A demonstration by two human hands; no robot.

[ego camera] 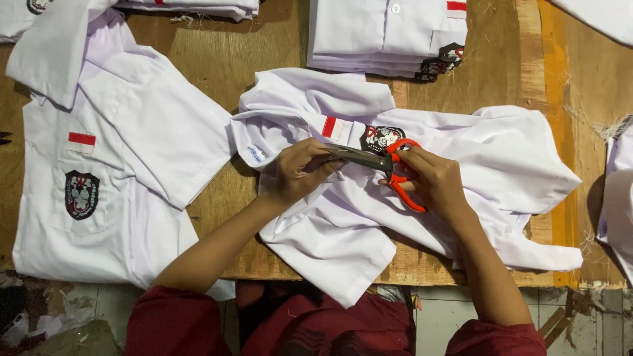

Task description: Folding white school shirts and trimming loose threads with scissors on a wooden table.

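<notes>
A crumpled white shirt (475,158) with a red-and-white patch and a dark emblem lies on the wooden table (217,59) in front of me. My right hand (438,184) grips red-handled scissors (389,168), whose blades point left over the shirt. My left hand (300,171) pinches the shirt fabric right at the blade tips. The blade ends are partly hidden by my left fingers.
Another white shirt (119,132) with the same emblem lies spread out at the left. A stack of folded white shirts (386,36) sits at the back. More white cloth (616,198) hangs at the right edge. The table's front edge runs just above my red-clad lap.
</notes>
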